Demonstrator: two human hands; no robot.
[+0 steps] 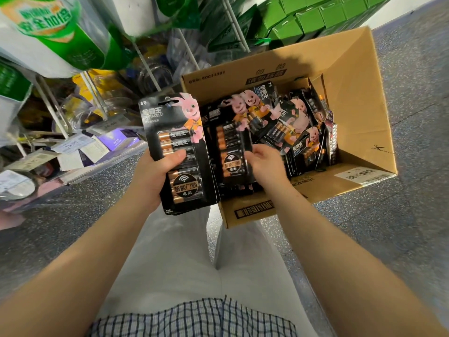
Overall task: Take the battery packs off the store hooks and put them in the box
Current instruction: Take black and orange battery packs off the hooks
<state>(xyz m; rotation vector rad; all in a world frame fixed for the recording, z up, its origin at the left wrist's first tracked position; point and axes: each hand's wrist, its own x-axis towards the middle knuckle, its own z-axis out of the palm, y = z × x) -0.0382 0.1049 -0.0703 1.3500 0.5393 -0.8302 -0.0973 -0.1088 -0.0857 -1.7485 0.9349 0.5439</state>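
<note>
My left hand (pixel 158 176) grips a black battery pack (pixel 177 142) with a pink rabbit on the card, held upright just left of the cardboard box (pixel 359 98); more cards seem stacked behind it. My right hand (pixel 264 164) reaches into the box and pinches the edge of another black battery pack (pixel 230 152) standing at the box's near left side. Several more battery packs (pixel 291 122) lie piled in the box.
Store shelving with hooks, price tags (pixel 73 143) and packaged goods (pixel 53 30) fills the left and top. Green cartons (pixel 315 15) are stacked behind the box. The box stands on a speckled grey floor (pixel 401 227). My legs in light trousers are below.
</note>
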